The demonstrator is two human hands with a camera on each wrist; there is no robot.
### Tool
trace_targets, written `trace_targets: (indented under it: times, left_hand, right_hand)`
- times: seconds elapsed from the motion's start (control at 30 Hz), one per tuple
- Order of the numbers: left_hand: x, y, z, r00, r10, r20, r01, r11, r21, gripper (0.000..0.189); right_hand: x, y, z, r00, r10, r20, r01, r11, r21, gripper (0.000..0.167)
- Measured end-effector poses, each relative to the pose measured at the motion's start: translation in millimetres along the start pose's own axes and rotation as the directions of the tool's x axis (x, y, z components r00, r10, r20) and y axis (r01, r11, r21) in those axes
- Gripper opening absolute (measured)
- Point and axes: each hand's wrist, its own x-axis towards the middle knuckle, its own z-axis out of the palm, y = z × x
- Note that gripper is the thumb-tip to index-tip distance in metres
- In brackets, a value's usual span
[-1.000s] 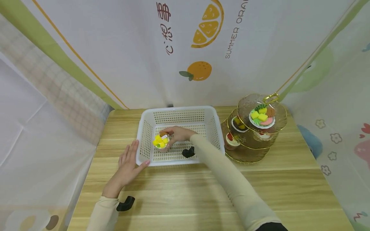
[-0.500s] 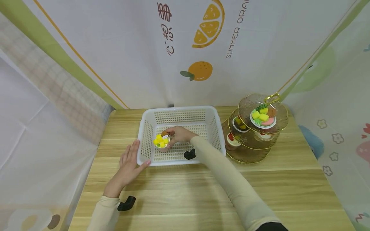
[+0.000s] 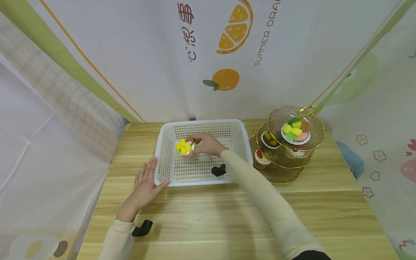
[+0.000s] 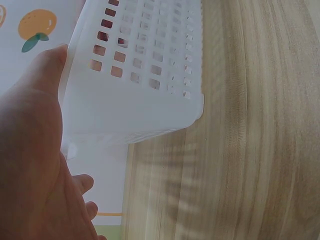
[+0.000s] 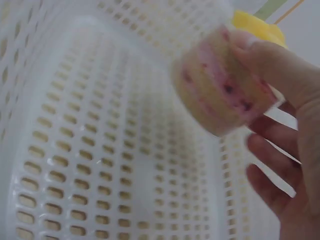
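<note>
My right hand grips a small dessert cup between thumb and fingers. Pink and cream layers show through the cup's side in the right wrist view, and yellow cubes top it in the head view. The cup is lifted off the floor of the white plastic basket, over its left part. At the basket's front left corner rests my left hand, its fingers lying straight along the left side and its thumb touching the front rim.
Right of the basket stands a tiered, gold-rimmed glass stand. A fruit-topped cup sits on its top tier, with several more dessert cups lower down. The wooden table lies under everything, and a printed curtain hangs behind.
My right hand has raised the dessert cup from the basket floor, shifting it slightly back and to the right. The left hand has stayed at the corner.
</note>
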Motion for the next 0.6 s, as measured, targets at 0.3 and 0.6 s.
trace_targets:
  times: [0.3, 0.6]
  left_hand:
    - [0.4, -0.2, 1.0, 1.000, 0.002, -0.006, -0.002, 1.000, -0.004, 0.095]
    - [-0.1, 0.6, 0.9, 1.000, 0.017, -0.011, -0.017, 1.000, -0.006, 0.095]
  right_hand:
    - [-40.9, -18.5, -20.7, 0.970, -0.077, -0.229, 0.091, 0.994, 0.053, 0.073]
    - [-128.2, -18.4, -43.6, 0.881, -0.212, -0.423, 0.215, 0.976, -0.043, 0.071]
